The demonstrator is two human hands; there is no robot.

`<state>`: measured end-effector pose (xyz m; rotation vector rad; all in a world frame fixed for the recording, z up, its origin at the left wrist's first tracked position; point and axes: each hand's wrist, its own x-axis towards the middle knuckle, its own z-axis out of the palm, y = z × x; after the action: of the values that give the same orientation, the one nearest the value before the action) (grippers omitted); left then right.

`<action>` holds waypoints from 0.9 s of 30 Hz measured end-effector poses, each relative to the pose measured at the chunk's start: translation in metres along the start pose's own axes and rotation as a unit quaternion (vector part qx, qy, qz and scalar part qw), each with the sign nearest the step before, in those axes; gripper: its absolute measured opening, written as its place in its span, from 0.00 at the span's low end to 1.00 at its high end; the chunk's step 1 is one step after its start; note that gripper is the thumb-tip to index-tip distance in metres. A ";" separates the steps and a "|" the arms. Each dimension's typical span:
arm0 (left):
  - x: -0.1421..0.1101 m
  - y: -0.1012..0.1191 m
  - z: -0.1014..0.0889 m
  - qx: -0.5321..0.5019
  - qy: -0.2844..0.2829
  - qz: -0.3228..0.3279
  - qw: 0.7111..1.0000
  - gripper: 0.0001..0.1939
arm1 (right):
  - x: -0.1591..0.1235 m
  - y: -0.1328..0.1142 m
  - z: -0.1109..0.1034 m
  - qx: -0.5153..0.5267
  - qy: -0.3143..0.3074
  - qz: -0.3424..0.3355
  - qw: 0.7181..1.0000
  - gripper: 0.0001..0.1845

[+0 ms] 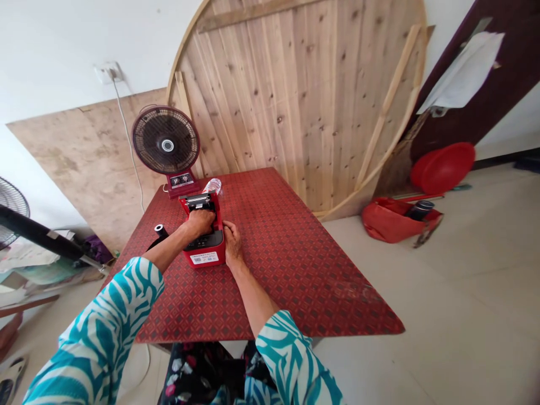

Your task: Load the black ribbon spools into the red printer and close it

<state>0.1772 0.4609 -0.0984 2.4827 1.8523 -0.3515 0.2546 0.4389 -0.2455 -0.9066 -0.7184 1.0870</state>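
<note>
The red-patterned bench (pixel 304 253) carries a fan (pixel 166 145) at its far left corner, a clear bottle (pixel 214 184) near the far edge, an open red machine (pixel 205 257) toward the left edge and, nearer that edge, a small white-ended cylinder (pixel 159 228).

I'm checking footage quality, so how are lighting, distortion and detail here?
Head view: white wall brightly lit; head view: table stretched at its right corner, likely wide-angle distortion; head view: label on red machine too small to read.
</note>
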 end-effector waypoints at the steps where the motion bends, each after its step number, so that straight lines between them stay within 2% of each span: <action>1: -0.001 0.000 0.000 -0.002 0.002 -0.003 1.000 0.16 | 0.000 0.000 0.000 0.002 0.000 0.001 1.000 0.20; 7: -0.011 -0.002 -0.005 -0.006 0.023 -0.010 1.000 0.18 | 0.000 0.003 -0.001 0.006 -0.002 -0.001 1.000 0.17; 12: -0.032 0.001 -0.011 -0.005 0.049 -0.007 0.999 0.17 | 0.000 0.004 -0.002 0.013 -0.006 -0.002 1.000 0.18; 14: -0.043 -0.007 -0.017 -0.019 0.087 -0.010 0.996 0.16 | 0.000 0.003 -0.003 0.018 -0.008 0.000 1.000 0.18; 16: -0.054 -0.025 -0.025 -0.061 0.160 -0.020 0.985 0.17 | -0.001 0.002 -0.004 0.022 -0.010 0.006 1.000 0.19; 18: -0.063 -0.053 -0.035 -0.134 0.248 -0.036 0.959 0.17 | -0.002 0.001 -0.005 0.024 -0.008 0.011 1.000 0.19; 20: -0.068 -0.085 -0.040 -0.230 0.306 -0.057 0.922 0.18 | -0.003 0.000 -0.007 0.030 -0.006 0.016 0.999 0.20; 23: -0.062 -0.126 -0.032 -0.401 0.302 -0.094 0.860 0.17 | -0.004 0.000 -0.010 0.030 -0.008 0.026 0.999 0.22; 25: -0.050 -0.144 -0.016 -0.492 0.287 -0.126 0.812 0.16 | -0.003 0.001 -0.011 0.020 -0.006 0.033 0.999 0.23; 27: -0.033 -0.155 0.005 -0.546 0.273 -0.136 0.780 0.16 | -0.002 0.001 -0.013 0.010 0.003 0.038 0.999 0.23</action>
<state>0.0205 0.4743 -0.0787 1.5245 1.7191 1.2205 0.2644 0.4338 -0.2524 -0.9254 -0.6714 1.1565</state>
